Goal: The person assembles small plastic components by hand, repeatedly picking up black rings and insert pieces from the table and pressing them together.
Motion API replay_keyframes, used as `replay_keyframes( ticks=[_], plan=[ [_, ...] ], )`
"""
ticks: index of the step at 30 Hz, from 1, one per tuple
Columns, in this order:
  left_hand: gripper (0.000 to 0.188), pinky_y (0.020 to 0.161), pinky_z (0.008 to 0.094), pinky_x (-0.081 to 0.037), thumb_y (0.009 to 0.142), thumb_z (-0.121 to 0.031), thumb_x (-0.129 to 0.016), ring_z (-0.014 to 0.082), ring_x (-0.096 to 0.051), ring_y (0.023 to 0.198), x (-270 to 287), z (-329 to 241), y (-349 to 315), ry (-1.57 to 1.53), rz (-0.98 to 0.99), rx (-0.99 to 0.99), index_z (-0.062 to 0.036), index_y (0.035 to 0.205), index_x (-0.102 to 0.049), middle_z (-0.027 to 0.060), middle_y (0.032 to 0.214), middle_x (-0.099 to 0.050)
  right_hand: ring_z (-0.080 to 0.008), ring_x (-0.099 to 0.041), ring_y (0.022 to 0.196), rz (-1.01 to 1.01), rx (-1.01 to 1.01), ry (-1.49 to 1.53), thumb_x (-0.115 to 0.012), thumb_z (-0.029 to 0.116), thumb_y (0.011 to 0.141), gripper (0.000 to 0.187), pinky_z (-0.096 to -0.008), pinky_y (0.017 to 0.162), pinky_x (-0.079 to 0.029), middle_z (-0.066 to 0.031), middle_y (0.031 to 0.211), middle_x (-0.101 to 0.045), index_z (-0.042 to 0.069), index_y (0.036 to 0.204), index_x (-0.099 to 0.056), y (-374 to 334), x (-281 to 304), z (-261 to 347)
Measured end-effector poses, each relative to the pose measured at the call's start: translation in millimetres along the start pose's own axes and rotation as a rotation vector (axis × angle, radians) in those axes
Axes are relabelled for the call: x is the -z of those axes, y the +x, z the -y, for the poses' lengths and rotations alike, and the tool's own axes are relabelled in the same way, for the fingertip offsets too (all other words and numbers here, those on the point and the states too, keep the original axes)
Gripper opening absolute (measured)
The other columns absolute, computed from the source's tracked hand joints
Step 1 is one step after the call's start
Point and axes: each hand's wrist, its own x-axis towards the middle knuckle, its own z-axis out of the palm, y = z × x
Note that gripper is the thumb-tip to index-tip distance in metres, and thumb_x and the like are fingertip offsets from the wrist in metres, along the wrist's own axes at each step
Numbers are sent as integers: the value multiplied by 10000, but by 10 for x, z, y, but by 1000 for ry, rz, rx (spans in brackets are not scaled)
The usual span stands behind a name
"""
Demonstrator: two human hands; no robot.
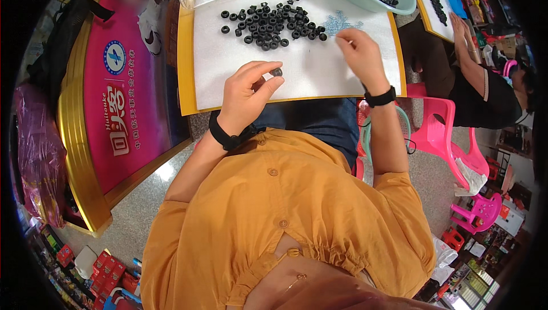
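My left hand (246,94) pinches one small black rubber ring (277,72) between thumb and fingertips, just above the white sheet (228,64) on the yellow table. My right hand (361,54) rests further right on the sheet, fingers curled near a little heap of pale blue small parts (341,23); whether it holds one I cannot tell. A loose pile of several black rings (271,24) lies beyond both hands. Both wrists wear black bands.
A pale green bowl (408,3) full of black rings stands at the back right. Another person (479,87) sits at the right on a pink plastic chair (442,127), hands on a neighbouring table. A large pink and gold board (125,93) lies at the left.
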Motion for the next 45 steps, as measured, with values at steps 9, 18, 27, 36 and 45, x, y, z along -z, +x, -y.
replay_keyframes(
  ticks=[9, 18, 27, 36, 45],
  plan=[
    [253, 585, 230, -479, 856, -117, -737, 98, -567, 639, -22, 34, -14, 29, 21, 23, -48, 1098, -711, 71, 950, -680, -218, -622, 762, 83, -82, -184, -593, 41, 826, 189, -310, 711, -503, -114, 928, -672, 15, 999, -665, -16, 243, -232],
    [267, 573, 214, -428, 858, -96, -733, 74, -509, 637, -89, 83, -25, 26, 55, 23, -38, 1117, -706, 48, 939, -652, -230, -631, 777, -19, -47, -240, -645, 106, 851, 197, -329, 720, -508, -119, 931, -679, 26, 1020, -705, 32, 216, -323],
    [272, 565, 206, -385, 865, -73, -722, 52, -462, 643, -75, 62, -15, -49, 32, 61, -27, 1132, -705, 12, 889, -604, -258, -652, 804, 53, 20, -367, -683, 168, 854, 171, -344, 722, -516, -112, 917, -678, 47, 968, -723, 75, 178, -238],
    [250, 575, 207, -445, 878, -124, -726, 56, -548, 658, -46, -3, -27, -189, 96, 173, -23, 1106, -708, 15, 878, -630, -125, -579, 702, 196, 222, 344, -711, 25, 849, 137, -251, 612, -454, -42, 860, -650, 51, 981, -737, -239, -298, 785],
    [251, 493, 190, -380, 924, -155, -698, 26, -469, 570, 7, 4, -35, -536, 154, 355, -9, 1128, -695, -27, 737, -573, -163, -595, 694, 225, 329, 293, -728, 8, 817, 178, -264, 586, -465, -57, 856, -644, 57, 988, -742, -243, -335, 873]
  ],
)
